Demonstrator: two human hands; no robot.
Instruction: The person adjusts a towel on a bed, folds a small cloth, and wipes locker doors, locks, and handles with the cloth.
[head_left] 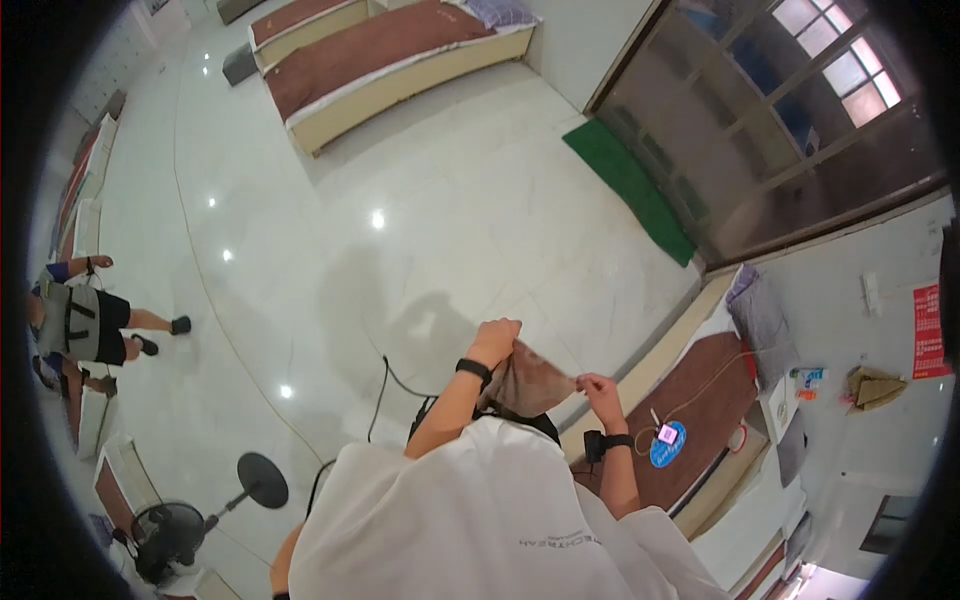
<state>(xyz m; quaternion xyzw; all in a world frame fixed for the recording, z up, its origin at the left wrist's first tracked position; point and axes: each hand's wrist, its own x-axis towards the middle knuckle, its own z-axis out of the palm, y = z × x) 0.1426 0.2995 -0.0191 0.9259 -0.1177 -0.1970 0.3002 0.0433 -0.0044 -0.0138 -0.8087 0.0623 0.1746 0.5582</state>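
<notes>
A brown-and-grey cloth (535, 385) is stretched between my two hands in front of my waist, its lower edge sagging. My left hand (493, 343), with a black band on the wrist, is closed on the upper left corner. The fingers of my right hand (598, 391) pinch the other corner, lower and to the right; a black watch-like device sits on that wrist. Part of the cloth's left side is hidden behind my left forearm.
A bed with a brown cover (690, 420) stands at my right, bearing a blue round item (668, 444) and a cable. More beds (390, 60) lie ahead. A green mat (630, 190) borders the glass door. At left are a black fan (168, 535) and another person (95, 322).
</notes>
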